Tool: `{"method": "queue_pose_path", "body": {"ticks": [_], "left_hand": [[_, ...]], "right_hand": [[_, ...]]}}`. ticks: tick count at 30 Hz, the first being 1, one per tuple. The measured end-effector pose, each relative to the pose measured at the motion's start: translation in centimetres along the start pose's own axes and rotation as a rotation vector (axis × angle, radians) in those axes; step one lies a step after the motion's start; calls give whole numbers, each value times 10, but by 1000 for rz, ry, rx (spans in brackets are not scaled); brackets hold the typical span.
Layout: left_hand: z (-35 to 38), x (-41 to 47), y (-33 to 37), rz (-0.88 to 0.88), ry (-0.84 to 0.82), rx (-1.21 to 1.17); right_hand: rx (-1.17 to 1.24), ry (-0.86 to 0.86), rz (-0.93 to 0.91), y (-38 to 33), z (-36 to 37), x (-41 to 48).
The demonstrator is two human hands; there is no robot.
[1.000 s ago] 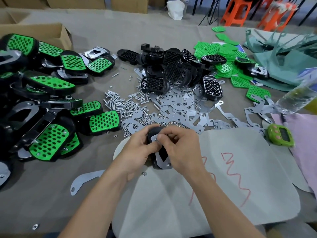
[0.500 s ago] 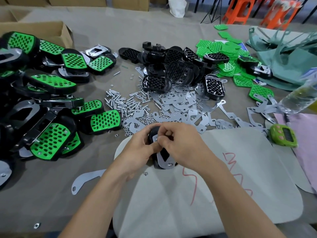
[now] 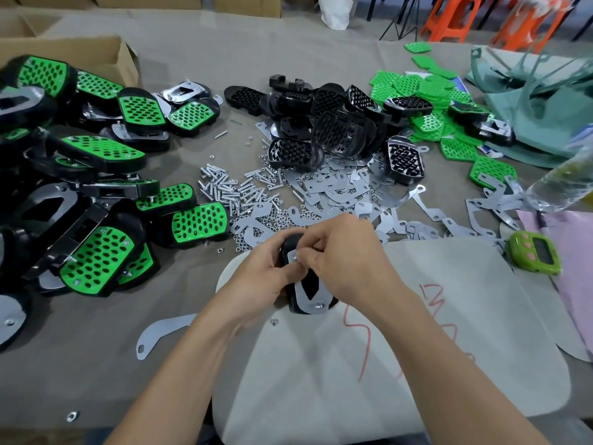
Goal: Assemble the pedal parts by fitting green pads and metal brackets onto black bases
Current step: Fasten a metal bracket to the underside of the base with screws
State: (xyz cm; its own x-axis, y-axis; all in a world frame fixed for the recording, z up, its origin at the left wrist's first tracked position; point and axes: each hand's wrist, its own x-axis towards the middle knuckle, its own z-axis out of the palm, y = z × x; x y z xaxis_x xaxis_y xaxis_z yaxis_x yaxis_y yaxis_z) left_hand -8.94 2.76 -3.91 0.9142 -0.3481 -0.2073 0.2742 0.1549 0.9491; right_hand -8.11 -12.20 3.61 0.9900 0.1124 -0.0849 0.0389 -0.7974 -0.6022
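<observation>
Nothing legible; the red scrawl (image 3: 348,319) on the white mat (image 3: 321,396) is unreadable.

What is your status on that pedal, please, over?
Left grip holds black base. Right grip pinches far end of metal bracket onto it; bolt seated at near end. Loose nut beside on mat, nothing blocking.

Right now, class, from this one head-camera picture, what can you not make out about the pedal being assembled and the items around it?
Head view only:
- Whether the right hand holds a nut or screw at the top of the metal bracket: its fingertips cover it.
- The underside of the black base, pad or none: faces away, under the left hand.
- The plastic bottle, right edge: blurred, cut off.
- The green timer display: too small.
</observation>
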Motion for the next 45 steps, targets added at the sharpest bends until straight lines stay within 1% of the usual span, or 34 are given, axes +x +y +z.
{"method": "queue_pose_path", "body": {"ticks": [4,6,8,13,15,19,21,23,26,28,33,36,41,45], "left_hand": [[-1,1,-1,-2,-21,-23],[-1,1,-1,0,-20,-22],[-1,2,-2,6,-18,-16],[-1,1,-3,39,-24,-30],[1,0,-2,39,-23,-46],[2,-1,-1,39,-2,-4],[2,-1,0,35,6,-10],[3,-2,0,42,2,-13],[3,-2,0,31,-17,-35],[2,-2,-1,31,-11,-28],[1,-2,-1,47,-33,-50],[4,-3,-1,54,-40,-92],[6,-4,1,49,-13,-52],[6,-3,-2,81,27,18]], "right_hand": [[-18,44,-16,-4,6,-5],[-6,29,-22,-4,3,-6],[-43,0,-40,-6,1,-5],[-293,-88,-147,-16,-1,-5],[-381,-87,-208,-18,1,-7],[-535,-82,-319,-21,5,-10],[-530,-62,-324,-20,7,-10],[-460,-42,-301,-18,8,-10],[-230,-34,-146,-15,6,-9],[-152,-23,-86,-15,4,-10],[-229,-61,-95,-18,0,-10],[-360,-54,-161,-22,1,-9],[-422,28,-150,-25,14,-13],[-405,73,-133,-27,21,-18]]}}
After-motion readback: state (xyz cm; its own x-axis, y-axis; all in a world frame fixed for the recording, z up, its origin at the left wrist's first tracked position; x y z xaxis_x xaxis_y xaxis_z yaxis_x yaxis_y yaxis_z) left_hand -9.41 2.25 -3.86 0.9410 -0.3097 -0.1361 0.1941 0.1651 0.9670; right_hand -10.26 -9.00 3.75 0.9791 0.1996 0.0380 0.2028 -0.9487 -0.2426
